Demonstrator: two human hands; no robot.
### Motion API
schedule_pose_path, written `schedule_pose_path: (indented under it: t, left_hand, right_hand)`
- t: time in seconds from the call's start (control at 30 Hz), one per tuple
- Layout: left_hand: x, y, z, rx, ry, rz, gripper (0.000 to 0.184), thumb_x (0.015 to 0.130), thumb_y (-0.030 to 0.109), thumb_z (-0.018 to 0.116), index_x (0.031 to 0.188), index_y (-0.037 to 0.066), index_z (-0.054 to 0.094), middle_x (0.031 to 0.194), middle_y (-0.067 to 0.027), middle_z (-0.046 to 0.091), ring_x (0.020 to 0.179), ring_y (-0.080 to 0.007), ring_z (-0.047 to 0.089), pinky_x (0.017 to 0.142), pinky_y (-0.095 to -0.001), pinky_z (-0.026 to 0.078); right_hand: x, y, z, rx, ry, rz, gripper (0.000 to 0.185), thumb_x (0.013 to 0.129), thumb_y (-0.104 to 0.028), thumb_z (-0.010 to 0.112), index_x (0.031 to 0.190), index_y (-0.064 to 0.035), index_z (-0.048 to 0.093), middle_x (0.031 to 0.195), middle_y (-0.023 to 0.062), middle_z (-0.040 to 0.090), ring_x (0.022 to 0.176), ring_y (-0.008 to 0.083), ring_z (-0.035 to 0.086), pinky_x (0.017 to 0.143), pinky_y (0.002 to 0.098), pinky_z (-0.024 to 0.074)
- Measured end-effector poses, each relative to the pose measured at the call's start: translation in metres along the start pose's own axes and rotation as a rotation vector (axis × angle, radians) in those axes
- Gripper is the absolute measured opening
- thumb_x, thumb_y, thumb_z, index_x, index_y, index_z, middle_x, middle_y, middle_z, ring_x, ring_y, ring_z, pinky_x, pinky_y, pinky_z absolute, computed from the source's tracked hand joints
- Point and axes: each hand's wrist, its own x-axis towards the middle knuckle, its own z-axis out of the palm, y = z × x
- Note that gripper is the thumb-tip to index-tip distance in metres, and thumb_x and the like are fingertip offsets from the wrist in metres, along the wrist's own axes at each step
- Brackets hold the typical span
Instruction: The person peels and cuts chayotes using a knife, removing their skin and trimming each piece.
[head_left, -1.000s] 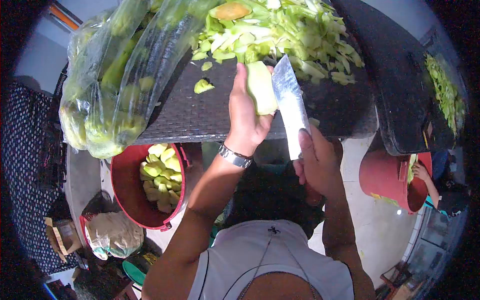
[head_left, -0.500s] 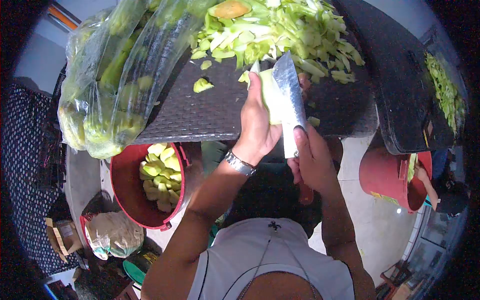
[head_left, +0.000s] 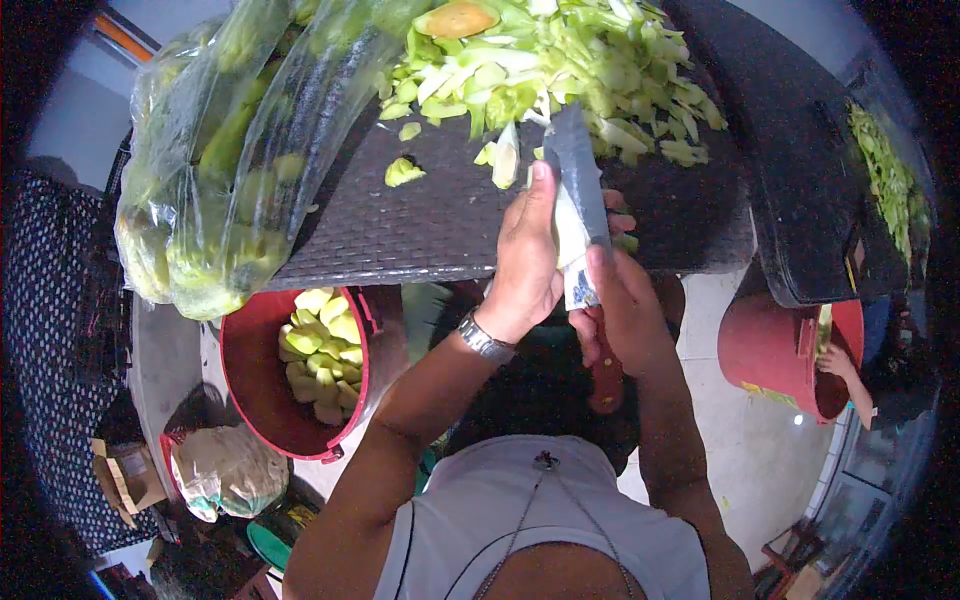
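Observation:
My left hand, with a metal watch at the wrist, grips a peeled pale green fruit, perhaps a green mango, over the table's near edge. In my right hand is a kitchen knife with a broad blade and reddish-brown handle. The blade points away from me and lies along the fruit, covering much of it. Just beyond my left fingertips, a pale elongated cut piece rests on the dark woven tabletop. A heap of green peelings spreads behind the blade.
A clear plastic bag of green fruit overhangs the table at left. Below it, a red bucket holds peeled pieces. Another person's hand is at a second red bucket on the right, below a black table.
The fruit and knife have turned, so the blade now looks darker and more edge-on. A pale cut piece now shows beyond my left hand. The other person's hand has risen at the right bucket.

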Motion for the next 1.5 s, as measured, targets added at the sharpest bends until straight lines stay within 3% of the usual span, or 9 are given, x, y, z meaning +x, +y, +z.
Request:
schedule_pose_path:
  t: [0.1,0.2,0.3,0.4,0.5,0.77,1.3,1.4,1.5]
  left_hand:
    - [0.004,0.001,-0.011,0.015,0.047,0.043,0.054,0.108,0.048,0.038,0.119,-0.002,0.055,0.099,-0.0173,0.069,0.091,-0.0283,0.072,0.077,-0.038,0.06]
    - [0.016,0.006,-0.022,-0.115,0.191,0.132,0.053,0.108,0.048,0.038,0.114,-0.001,0.058,0.097,-0.0143,0.069,0.088,-0.0276,0.071,0.078,-0.0379,0.058]
    - [0.017,0.016,-0.032,-0.195,0.176,0.165,0.054,0.107,0.051,0.038,0.117,0.003,0.059,0.097,-0.0131,0.068,0.088,-0.0302,0.067,0.08,-0.0433,0.055]
    - [0.012,0.028,-0.034,-0.507,-0.132,0.065,0.053,0.105,0.054,0.039,0.128,0.01,0.058,0.105,-0.0151,0.064,0.097,-0.0351,0.063,0.084,-0.0524,0.052]
    - [0.013,0.028,-0.033,-0.448,-0.143,0.113,0.049,0.105,0.055,0.039,0.122,0.014,0.058,0.097,-0.0096,0.062,0.092,-0.0293,0.062,0.083,-0.049,0.054]
    - [0.019,0.022,-0.035,-0.506,-0.163,0.158,0.048,0.103,0.059,0.042,0.103,0.014,0.058,0.094,-0.0097,0.062,0.087,-0.0272,0.063,0.075,-0.0431,0.055]
    - [0.008,0.001,-0.037,-0.47,-0.112,0.212,0.053,0.105,0.058,0.036,0.108,0.01,0.057,0.086,-0.0103,0.059,0.079,-0.0292,0.06,0.09,-0.0577,0.055]
    - [0.007,0.0,-0.029,-0.413,-0.016,0.245,0.056,0.105,0.062,0.031,0.106,0.011,0.055,0.081,-0.0093,0.059,0.077,-0.0282,0.062,0.086,-0.0509,0.053]
    - [-0.001,-0.009,-0.014,-0.316,0.07,0.287,0.058,0.105,0.064,0.029,0.105,0.011,0.052,0.078,-0.0089,0.06,0.078,-0.0287,0.063,0.083,-0.0446,0.052]
  right_hand:
    - [0.01,0.01,0.001,-0.137,0.015,-0.178,0.033,0.108,-0.031,0.047,0.121,-0.0017,0.055,0.07,0.0076,0.059,0.049,0.015,0.054,0.048,0.0326,0.045]
    - [-0.002,0.009,0.01,-0.442,0.19,-0.313,0.025,0.109,-0.028,0.044,0.103,-0.0054,0.055,0.063,0.0006,0.051,0.048,0.0061,0.046,0.045,0.0244,0.038]
    - [-0.01,0.005,0.01,-0.418,0.227,-0.325,0.026,0.108,-0.023,0.046,0.119,-0.0039,0.06,0.065,-0.001,0.052,0.05,0.0052,0.046,0.049,0.0256,0.039]
    - [-0.022,-0.02,0.01,-0.537,0.066,-0.39,0.043,0.102,-0.022,0.056,0.142,-0.0079,0.054,0.085,0.0179,0.064,0.071,0.0258,0.062,0.067,0.0401,0.0496]
    - [-0.016,-0.007,0.007,-0.807,0.049,-0.719,0.052,0.099,-0.021,0.06,0.15,-0.0158,0.049,0.092,0.0198,0.065,0.08,0.0329,0.062,0.074,0.0423,0.0503]
    - [-0.025,0.016,0.012,-0.761,0.074,-0.593,0.047,0.1,-0.023,0.061,0.146,-0.0219,0.055,0.09,0.0201,0.061,0.083,0.0371,0.061,0.077,0.0447,0.0508]
    - [-0.01,0.026,0.014,-0.732,0.139,-0.695,0.053,0.098,-0.022,0.065,0.148,-0.0159,0.052,0.093,0.0189,0.068,0.081,0.0327,0.065,0.078,0.0416,0.0529]
    - [-0.018,0.01,0.018,-0.646,0.148,-0.467,0.06,0.096,-0.022,0.067,0.151,-0.0131,0.047,0.103,0.0213,0.07,0.083,0.0313,0.068,0.079,0.0409,0.053]
    - [-0.01,0.02,0.015,-0.601,0.15,-0.554,0.064,0.095,-0.023,0.068,0.153,-0.0097,0.043,0.111,0.0239,0.07,0.086,0.0314,0.07,0.08,0.0404,0.053]
